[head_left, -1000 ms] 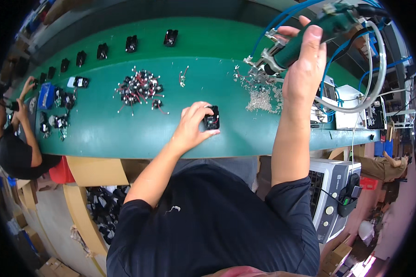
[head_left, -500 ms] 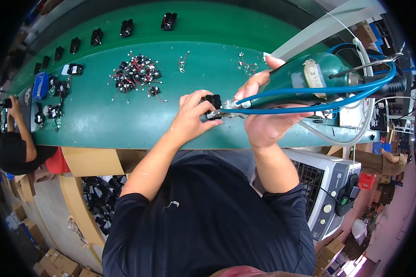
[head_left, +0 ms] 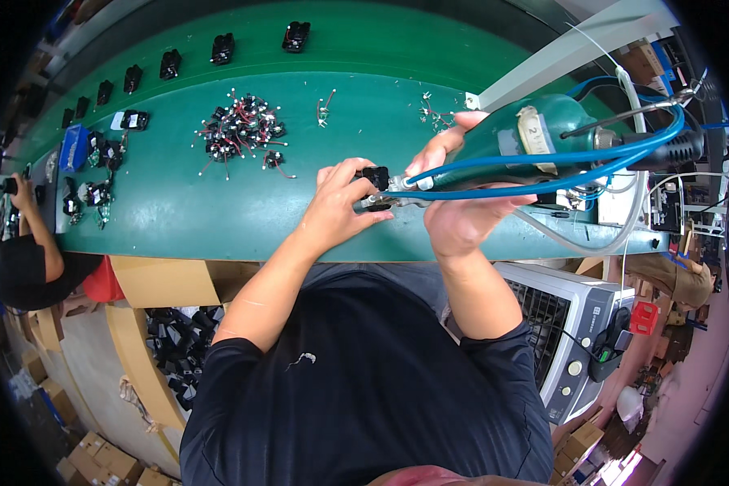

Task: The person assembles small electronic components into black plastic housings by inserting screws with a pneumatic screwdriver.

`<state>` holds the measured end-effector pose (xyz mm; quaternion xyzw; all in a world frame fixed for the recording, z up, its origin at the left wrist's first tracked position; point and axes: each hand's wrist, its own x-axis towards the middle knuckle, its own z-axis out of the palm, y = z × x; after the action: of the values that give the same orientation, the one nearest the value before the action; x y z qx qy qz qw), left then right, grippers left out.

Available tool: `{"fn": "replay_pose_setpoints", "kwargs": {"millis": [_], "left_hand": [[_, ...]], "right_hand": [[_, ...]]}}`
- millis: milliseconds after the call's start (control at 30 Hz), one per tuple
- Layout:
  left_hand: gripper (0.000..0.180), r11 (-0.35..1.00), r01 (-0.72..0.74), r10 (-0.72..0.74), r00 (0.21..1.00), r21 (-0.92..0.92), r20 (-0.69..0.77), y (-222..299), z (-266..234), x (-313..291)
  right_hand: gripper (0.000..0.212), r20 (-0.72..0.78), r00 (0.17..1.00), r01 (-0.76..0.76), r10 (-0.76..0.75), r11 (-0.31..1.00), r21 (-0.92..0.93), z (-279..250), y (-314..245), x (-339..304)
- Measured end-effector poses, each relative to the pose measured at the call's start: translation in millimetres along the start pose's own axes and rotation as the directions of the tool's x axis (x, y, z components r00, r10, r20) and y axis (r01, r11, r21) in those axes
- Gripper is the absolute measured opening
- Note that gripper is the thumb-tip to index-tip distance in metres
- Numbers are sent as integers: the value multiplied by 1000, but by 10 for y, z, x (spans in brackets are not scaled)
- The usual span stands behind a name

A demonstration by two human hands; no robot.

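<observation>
A small black plastic housing [head_left: 375,175] lies at the near middle of the green table, held between the fingers and thumb of my left hand [head_left: 332,201]. My right hand [head_left: 461,228] is wrapped round a green-bodied power screwdriver [head_left: 506,134], tilted with its tip toward the housing. Its metal nose [head_left: 397,190] is at the housing; whether the bit touches it is hidden. Two blue hoses [head_left: 534,191] run along the tool and loop at its rear end.
A pile of small black parts with red wires [head_left: 239,134] lies beyond my left hand. Black units [head_left: 223,49] stand in a row on the far green strip. A blue bin [head_left: 74,148] is at left, near a co-worker [head_left: 24,263]. A grey-white cooler [head_left: 571,332] stands at lower right.
The screwdriver's body and rear hoses have shifted slightly left and down in view. My left hand stays on the black housing. At far left, the co-worker's hand has moved a little.
</observation>
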<state>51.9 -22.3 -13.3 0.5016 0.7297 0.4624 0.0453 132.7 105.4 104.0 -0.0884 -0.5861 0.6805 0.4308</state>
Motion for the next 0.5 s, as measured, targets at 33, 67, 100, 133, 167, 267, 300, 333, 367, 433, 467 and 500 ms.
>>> {"fn": "replay_pose_setpoints", "kwargs": {"millis": [33,67,100,133,167,267,300,333,367,433,467,500], "left_hand": [[40,1000,0,0,1000,-1,7,-3,0,-1],[40,1000,-2,2,1000,-1,7,-4,1,-5],[40,1000,-1,1,1000,-5,14,-5,4,-11],[40,1000,-1,1,1000,-7,20,-11,3,-8],[40,1000,-4,4,1000,-6,19,-17,6,-6],[41,999,10,-9,1000,-30,7,-48,24,-1],[49,1000,-1,1,1000,-27,-1,-61,27,0],[56,1000,-7,7,1000,-26,-11,-67,26,-17],[56,1000,-3,3,1000,-26,-14,-68,19,-31],[84,996,57,-58,998,-74,-8,-53,17,-16],[84,996,57,-58,998,-74,-9,-54,18,-19],[89,995,61,-61,998,-85,3,-54,18,-28]], "right_hand": [[113,-5,1000,0,0,1000,-2,-1,26,-20],[112,-10,1000,0,0,1000,-3,-2,38,-32],[112,-10,1000,2,-2,1000,-3,-3,29,-36],[111,-3,1000,1,-1,1000,-5,-1,20,-31],[110,3,1000,0,0,1000,-7,2,11,-24],[109,-89,993,60,-73,989,-138,138,-81,86],[109,-70,996,44,-48,997,-61,118,-134,147],[109,-45,999,23,-22,1000,15,65,-227,211],[113,95,994,62,-55,996,-63,-4,-420,311],[115,136,988,72,-71,997,-3,-29,-605,406],[116,132,988,62,-80,988,140,3,-643,416],[118,127,988,50,-89,959,280,32,-652,415]]}}
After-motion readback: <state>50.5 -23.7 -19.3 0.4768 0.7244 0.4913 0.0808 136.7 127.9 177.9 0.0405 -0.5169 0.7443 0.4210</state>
